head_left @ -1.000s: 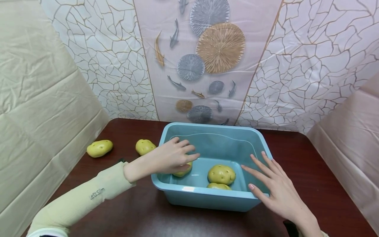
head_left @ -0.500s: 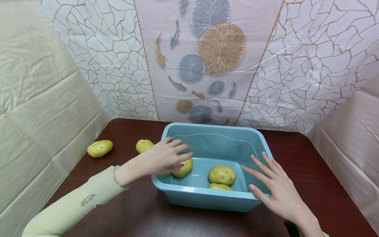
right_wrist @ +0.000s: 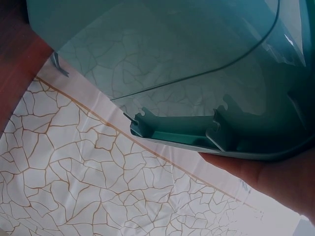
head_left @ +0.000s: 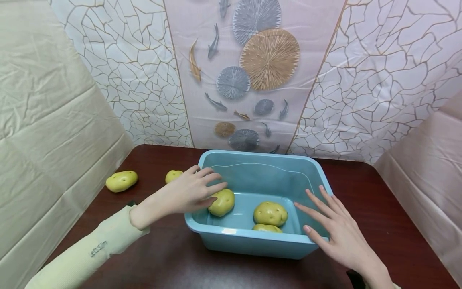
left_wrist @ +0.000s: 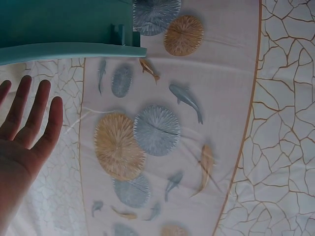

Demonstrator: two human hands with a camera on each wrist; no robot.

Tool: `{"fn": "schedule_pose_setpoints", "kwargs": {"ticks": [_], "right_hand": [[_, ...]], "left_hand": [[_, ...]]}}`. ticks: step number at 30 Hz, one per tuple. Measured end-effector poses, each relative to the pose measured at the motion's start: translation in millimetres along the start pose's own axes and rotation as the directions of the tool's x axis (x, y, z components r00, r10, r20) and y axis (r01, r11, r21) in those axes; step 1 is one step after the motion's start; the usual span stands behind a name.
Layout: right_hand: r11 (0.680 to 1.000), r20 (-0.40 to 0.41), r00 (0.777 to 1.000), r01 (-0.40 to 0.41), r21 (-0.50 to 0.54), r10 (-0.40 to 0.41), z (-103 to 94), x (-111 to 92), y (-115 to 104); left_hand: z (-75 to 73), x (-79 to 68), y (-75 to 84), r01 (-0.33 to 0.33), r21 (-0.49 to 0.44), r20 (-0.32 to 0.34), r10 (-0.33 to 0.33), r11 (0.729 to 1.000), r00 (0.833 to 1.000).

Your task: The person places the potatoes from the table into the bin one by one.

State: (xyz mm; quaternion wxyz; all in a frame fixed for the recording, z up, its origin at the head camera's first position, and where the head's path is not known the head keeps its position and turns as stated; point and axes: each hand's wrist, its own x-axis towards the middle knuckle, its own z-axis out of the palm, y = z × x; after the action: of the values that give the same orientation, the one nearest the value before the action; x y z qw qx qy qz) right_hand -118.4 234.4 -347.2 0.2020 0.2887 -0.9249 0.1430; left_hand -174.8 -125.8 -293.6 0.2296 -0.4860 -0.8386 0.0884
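Note:
A light blue plastic tub [head_left: 252, 237] stands on the dark table. Inside it lie yellow potatoes: one potato [head_left: 223, 203] near the left wall, another potato [head_left: 270, 213] right of the middle, and a third potato [head_left: 267, 228] partly hidden by the front rim. My left hand [head_left: 191, 190] hovers over the tub's left rim, palm down, fingers loosely bent and holding nothing; in the left wrist view the hand [left_wrist: 29, 132] shows spread fingers. My right hand [head_left: 337, 233] rests at the right rim, fingers spread over it. The right wrist view shows part of the hand [right_wrist: 270, 174] against the rim.
Left of the tub, a potato [head_left: 121, 181] lies on the table [head_left: 162, 257]. A nearer potato [head_left: 173, 176] is partly covered by my left hand. A patterned cloth [head_left: 151, 80] hangs behind, and beige fabric walls [head_left: 43, 100] flank the table.
My left hand has drawn back leftward from above the tub's inside to its left rim, uncovering more of the potato inside. The right hand has stayed in place.

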Motion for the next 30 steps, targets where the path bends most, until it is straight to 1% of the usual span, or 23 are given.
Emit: {"fn": "schedule_pose_setpoints", "kwargs": {"ticks": [5, 12, 16, 22, 27, 30], "right_hand": [[1.000, -0.001, 1.000, -0.003, 0.000, 0.003, -0.5, -0.2, -0.1], [1.000, 0.000, 1.000, -0.004, -0.002, 0.004, -1.2, -0.1, -0.5], [1.000, 0.001, 1.000, -0.006, 0.005, 0.006, -0.8, -0.1, -0.5], [1.000, 0.002, 1.000, 0.000, 0.003, 0.000, -0.4, -0.7, -0.4], [1.000, -0.007, 1.000, 0.010, 0.005, -0.010, -1.2, -0.2, -1.2], [1.000, -0.018, 1.000, 0.015, 0.010, -0.015, -1.9, 0.4, -2.0]], "left_hand": [[-2.1, -5.2, -1.8, 0.024, -0.012, -0.006, -0.024, 1.000, 1.000], [-2.7, -12.9, -3.8, 0.073, -0.059, -0.001, -0.073, 0.996, 0.997], [-0.2, -16.8, -4.4, 0.088, -0.057, -0.015, -0.089, 0.994, 0.996], [0.6, -23.1, -7.2, 0.107, -0.028, -0.044, -0.108, 0.994, 0.993], [-1.3, -28.6, -11.4, 0.124, -0.021, -0.037, -0.125, 0.992, 0.992], [-1.7, -31.2, -13.7, 0.138, -0.037, -0.034, -0.139, 0.990, 0.990]]}}
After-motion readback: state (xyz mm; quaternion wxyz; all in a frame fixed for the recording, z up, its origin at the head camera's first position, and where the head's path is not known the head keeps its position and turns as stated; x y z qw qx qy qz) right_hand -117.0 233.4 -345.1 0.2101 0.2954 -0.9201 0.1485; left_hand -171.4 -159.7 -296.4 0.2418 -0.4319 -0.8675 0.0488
